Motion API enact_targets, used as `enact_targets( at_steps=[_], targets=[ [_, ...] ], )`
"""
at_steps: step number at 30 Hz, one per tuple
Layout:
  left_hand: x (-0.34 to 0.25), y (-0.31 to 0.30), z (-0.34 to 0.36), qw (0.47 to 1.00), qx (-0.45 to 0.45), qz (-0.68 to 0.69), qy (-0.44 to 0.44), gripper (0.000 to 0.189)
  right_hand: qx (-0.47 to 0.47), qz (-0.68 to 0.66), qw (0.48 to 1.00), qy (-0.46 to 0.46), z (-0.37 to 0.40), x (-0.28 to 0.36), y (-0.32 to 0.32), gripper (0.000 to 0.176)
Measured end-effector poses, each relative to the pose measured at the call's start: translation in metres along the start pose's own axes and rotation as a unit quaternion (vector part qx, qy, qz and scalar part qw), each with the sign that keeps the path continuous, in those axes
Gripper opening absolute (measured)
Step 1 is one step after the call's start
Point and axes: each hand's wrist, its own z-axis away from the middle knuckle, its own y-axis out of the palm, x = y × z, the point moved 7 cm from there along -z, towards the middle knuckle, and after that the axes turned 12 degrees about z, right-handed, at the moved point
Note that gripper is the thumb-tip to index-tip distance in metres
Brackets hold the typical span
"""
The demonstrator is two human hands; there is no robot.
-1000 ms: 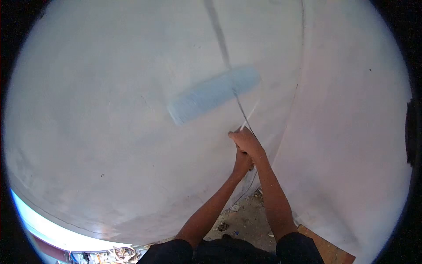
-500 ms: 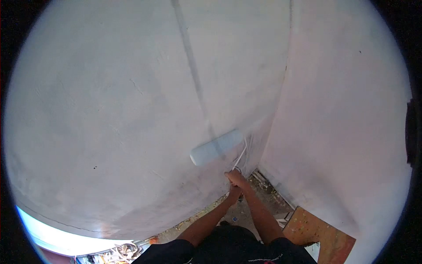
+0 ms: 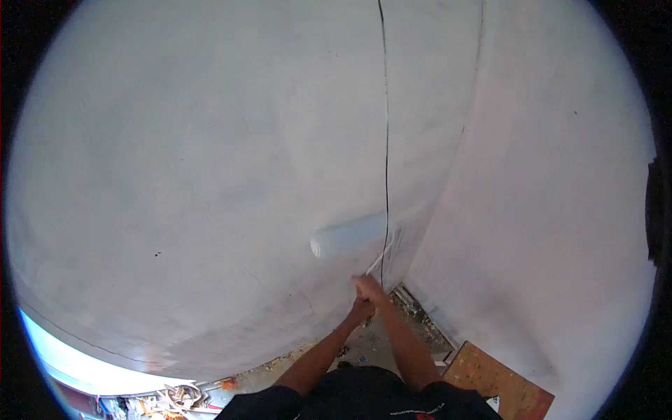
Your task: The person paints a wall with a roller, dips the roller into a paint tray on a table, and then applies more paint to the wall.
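A paint roller (image 3: 348, 236) with a pale, wide sleeve lies against the off-white wall (image 3: 210, 161), a little left of the corner. Its thin wire frame runs from the sleeve's right end down to my hands. My right hand (image 3: 369, 288) is closed around the roller's handle close to the frame. Just below it, my left hand (image 3: 362, 309) is wrapped round the lower part of the handle. Most of the handle is hidden by my fingers. A thin dark cord (image 3: 386, 140) hangs in front of the wall, crossing the roller's right end.
A second wall (image 3: 539, 189) meets the first at the right. By my right side is a stained brown board (image 3: 500, 381). Debris (image 3: 420, 315) lies on the ground along the wall's foot. A jumble of items (image 3: 178, 399) sits at the lower left.
The roller has shifted slightly right and tilts less, with both hands still on its handle. The cord, blurred and slanting before, now hangs nearly straight and farther right. The view has shifted slightly.
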Motion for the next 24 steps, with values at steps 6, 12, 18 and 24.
enact_targets(
  at_steps=[6,12,18,24],
  targets=[
    [0.003,-0.022,0.024,0.994,-0.048,-0.032,-0.097,0.018,0.053,-0.125,0.991,-0.008,0.018,0.051,-0.006,0.033],
    [-0.117,0.017,-0.024,0.998,0.028,-0.014,-0.051,0.014,0.077,-0.209,0.969,0.109,-0.012,0.125,-0.106,0.028],
    [-0.021,-0.012,0.039,0.996,0.013,0.049,-0.077,0.019,0.064,-0.141,0.983,0.102,0.017,0.019,0.011,0.028],
    [-0.002,-0.030,0.038,0.996,0.035,-0.028,-0.072,0.018,0.108,-0.318,0.931,0.141,0.035,0.045,0.022,0.031]
  ],
)
